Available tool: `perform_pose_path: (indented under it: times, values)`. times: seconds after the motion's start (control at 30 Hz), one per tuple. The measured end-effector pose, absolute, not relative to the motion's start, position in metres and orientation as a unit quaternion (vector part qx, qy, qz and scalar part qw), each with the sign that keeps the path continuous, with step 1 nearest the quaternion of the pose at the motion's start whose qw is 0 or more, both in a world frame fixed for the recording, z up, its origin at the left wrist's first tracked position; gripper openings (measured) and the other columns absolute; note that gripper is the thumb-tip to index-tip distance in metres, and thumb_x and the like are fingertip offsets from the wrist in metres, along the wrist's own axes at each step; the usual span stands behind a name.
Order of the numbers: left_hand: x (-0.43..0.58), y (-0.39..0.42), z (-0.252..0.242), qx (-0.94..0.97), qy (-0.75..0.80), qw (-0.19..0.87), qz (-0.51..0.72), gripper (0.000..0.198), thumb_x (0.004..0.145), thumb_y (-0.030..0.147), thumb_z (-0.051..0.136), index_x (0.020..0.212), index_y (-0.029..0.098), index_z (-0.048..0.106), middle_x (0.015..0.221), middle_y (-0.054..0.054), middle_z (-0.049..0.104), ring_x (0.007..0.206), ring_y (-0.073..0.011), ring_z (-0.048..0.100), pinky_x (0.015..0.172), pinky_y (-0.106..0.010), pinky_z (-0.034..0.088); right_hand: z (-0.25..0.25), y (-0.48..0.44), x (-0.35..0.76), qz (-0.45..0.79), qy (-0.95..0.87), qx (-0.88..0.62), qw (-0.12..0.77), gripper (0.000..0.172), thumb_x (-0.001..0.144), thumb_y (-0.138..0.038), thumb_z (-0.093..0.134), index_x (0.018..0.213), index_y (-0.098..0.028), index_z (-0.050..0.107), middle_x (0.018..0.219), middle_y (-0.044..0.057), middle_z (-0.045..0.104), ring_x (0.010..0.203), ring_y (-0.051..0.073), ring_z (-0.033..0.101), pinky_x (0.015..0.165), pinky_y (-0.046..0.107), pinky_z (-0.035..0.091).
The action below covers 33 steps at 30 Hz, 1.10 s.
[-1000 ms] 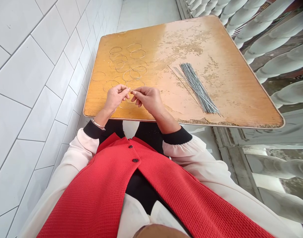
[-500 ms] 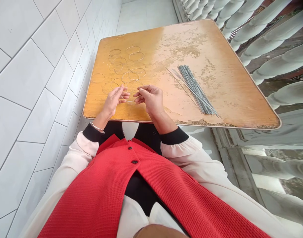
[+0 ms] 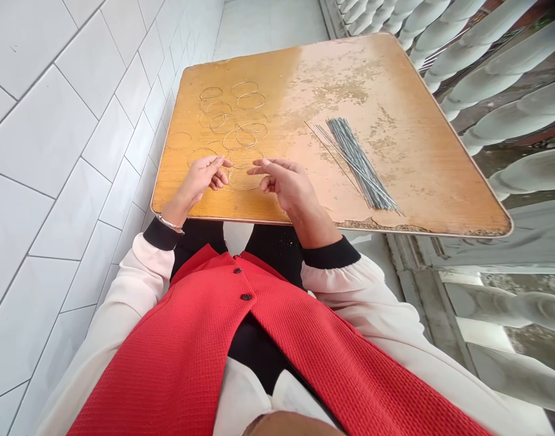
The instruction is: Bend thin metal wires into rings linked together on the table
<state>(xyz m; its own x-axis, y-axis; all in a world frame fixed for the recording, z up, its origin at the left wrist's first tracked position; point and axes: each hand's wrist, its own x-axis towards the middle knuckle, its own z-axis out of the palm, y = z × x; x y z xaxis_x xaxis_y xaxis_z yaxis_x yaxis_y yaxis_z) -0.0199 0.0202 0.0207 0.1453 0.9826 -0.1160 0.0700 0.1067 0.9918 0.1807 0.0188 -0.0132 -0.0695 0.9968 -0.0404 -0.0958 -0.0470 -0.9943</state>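
Note:
My left hand (image 3: pixel 205 175) is over the near left part of the table, its thumb and index finger pinched together at a thin wire ring (image 3: pixel 244 189). Much of that ring is hard to make out against the wood. Facing it, my right hand (image 3: pixel 284 181) has its thumb and index finger stretched out and apart, with the other fingers curled. I see nothing held in it. Just beyond my fingertips lie several more thin wire rings (image 3: pixel 239 140), some overlapping. A bundle of straight grey wires (image 3: pixel 361 163) rests to the right of my right hand.
The wooden table (image 3: pixel 440 181) has a worn, peeling surface and rounded corners. A white tiled wall (image 3: pixel 72 139) runs close along the left. White balusters (image 3: pixel 490 103) stand along the right side. My lap is under the near edge.
My hands have moved apart, the left slightly left and the right to the right. The right fingers have straightened from a pinch. The wire bundle and the rings beyond stay put.

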Motion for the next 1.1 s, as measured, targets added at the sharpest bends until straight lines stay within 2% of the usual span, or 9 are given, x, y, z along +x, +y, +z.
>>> perform_pose_path:
  times: [0.1,0.23,0.33,0.43,0.57,0.63,0.7,0.9,1.1]
  values:
    - [-0.022,0.024,0.025,0.555,0.495,0.551,0.38,0.037,0.095,0.048,0.061,0.08,0.015,0.068,0.053,0.0,0.063,0.041,-0.0042,0.051,0.044,-0.018,0.033,-0.01,0.026,0.184,0.517,-0.515,-0.468,0.498,0.03,0.088,-0.048,0.068,0.091,-0.019,0.072,0.084,0.004,0.076,0.046,0.006,0.051,0.043,0.021,0.039]
    - [-0.019,0.027,0.031,0.578,0.48,0.556,0.356,0.035,0.094,0.044,0.064,0.079,0.013,0.07,0.053,-0.001,0.064,0.04,-0.0031,0.049,0.042,-0.018,0.028,-0.004,0.029,0.177,0.523,-0.531,-0.453,0.489,0.021,0.086,-0.039,0.074,0.083,-0.018,0.072,0.069,0.002,0.071,0.043,0.005,0.043,0.04,0.021,0.035]
    - [-0.018,0.027,0.03,0.557,0.486,0.552,0.385,0.029,0.092,0.04,0.068,0.081,0.014,0.071,0.057,0.0,0.064,0.043,-0.0028,0.052,0.043,-0.018,0.028,-0.004,0.027,0.172,0.55,-0.508,-0.445,0.491,0.015,0.082,-0.029,0.077,0.077,-0.017,0.069,0.064,0.0,0.067,0.044,0.005,0.048,0.043,0.019,0.039]
    - [-0.018,0.026,0.02,0.536,0.479,0.541,0.436,0.022,0.093,0.037,0.069,0.085,0.016,0.073,0.067,-0.001,0.068,0.054,-0.0034,0.058,0.046,-0.016,0.032,-0.006,0.025,0.169,0.567,-0.479,-0.443,0.504,0.016,0.083,-0.028,0.077,0.077,-0.017,0.067,0.064,-0.001,0.067,0.047,0.006,0.055,0.046,0.018,0.044]
    - [-0.013,0.023,0.009,0.509,0.462,0.534,0.492,0.026,0.098,0.04,0.06,0.095,0.02,0.075,0.094,-0.004,0.076,0.084,-0.0075,0.071,0.064,-0.015,0.046,-0.011,0.024,0.165,0.574,-0.461,-0.447,0.508,0.019,0.085,-0.03,0.076,0.077,-0.018,0.063,0.064,-0.002,0.066,0.049,0.006,0.058,0.048,0.017,0.048]
    - [-0.008,0.022,0.008,0.487,0.438,0.56,0.507,0.03,0.102,0.042,0.052,0.102,0.021,0.074,0.109,-0.005,0.076,0.102,-0.0108,0.072,0.079,-0.019,0.052,-0.012,0.024,0.162,0.573,-0.463,-0.447,0.508,0.021,0.086,-0.031,0.075,0.077,-0.019,0.061,0.064,-0.002,0.066,0.049,0.007,0.059,0.048,0.018,0.049]
    - [-0.003,0.022,0.011,0.471,0.413,0.589,0.511,0.036,0.106,0.042,0.043,0.108,0.02,0.071,0.114,-0.006,0.074,0.111,-0.014,0.071,0.086,-0.024,0.054,-0.013,0.023,0.159,0.569,-0.466,-0.447,0.509,0.023,0.087,-0.032,0.074,0.076,-0.019,0.059,0.065,-0.001,0.066,0.05,0.007,0.06,0.049,0.018,0.05]
    - [0.007,0.024,0.014,0.48,0.339,0.605,0.537,0.055,0.108,0.049,0.017,0.122,0.02,0.062,0.115,-0.006,0.072,0.121,-0.0189,0.069,0.089,-0.03,0.055,-0.013,0.015,0.149,0.599,-0.432,-0.43,0.52,0.019,0.092,-0.031,0.067,0.08,-0.02,0.057,0.071,-0.002,0.067,0.056,0.007,0.064,0.057,0.018,0.054]
    - [0.016,0.025,0.009,0.465,0.377,0.569,0.564,0.064,0.103,0.063,0.018,0.112,0.016,0.059,0.115,-0.007,0.069,0.12,-0.0211,0.068,0.08,-0.025,0.055,-0.011,0.007,0.133,0.626,-0.368,-0.404,0.556,0.015,0.094,-0.021,0.06,0.08,-0.021,0.055,0.073,-0.003,0.067,0.059,0.006,0.065,0.066,0.018,0.056]
